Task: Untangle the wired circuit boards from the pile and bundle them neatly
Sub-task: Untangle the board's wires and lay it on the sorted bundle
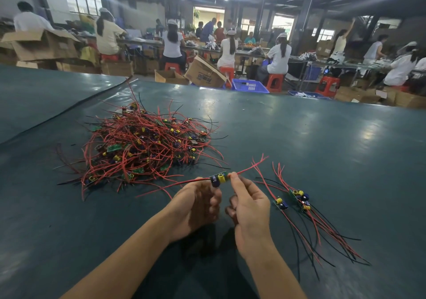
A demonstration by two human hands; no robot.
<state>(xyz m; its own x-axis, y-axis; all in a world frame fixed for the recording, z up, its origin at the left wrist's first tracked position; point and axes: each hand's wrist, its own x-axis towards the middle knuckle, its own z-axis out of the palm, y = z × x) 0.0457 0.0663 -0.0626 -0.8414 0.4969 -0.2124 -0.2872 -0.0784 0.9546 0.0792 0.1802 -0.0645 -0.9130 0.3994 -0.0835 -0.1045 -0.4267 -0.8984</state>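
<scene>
A tangled pile (143, 146) of small green circuit boards with red and black wires lies on the dark green table (322, 151), left of centre. Both my hands hold one circuit board (219, 178) just above the table, near the pile's front right edge. My left hand (198, 204) grips its left end, where red wires trail off to the left. My right hand (247, 204) pinches its right end, and red wires stick out to the upper right. To the right lies a small group of sorted boards (297, 198), their wires running toward the lower right.
The table's far edge runs across the middle of the view. Beyond it stand cardboard boxes (205, 72), a blue crate (249, 85) and red stools, with several seated people working at benches. A seam in the table cover runs along the left.
</scene>
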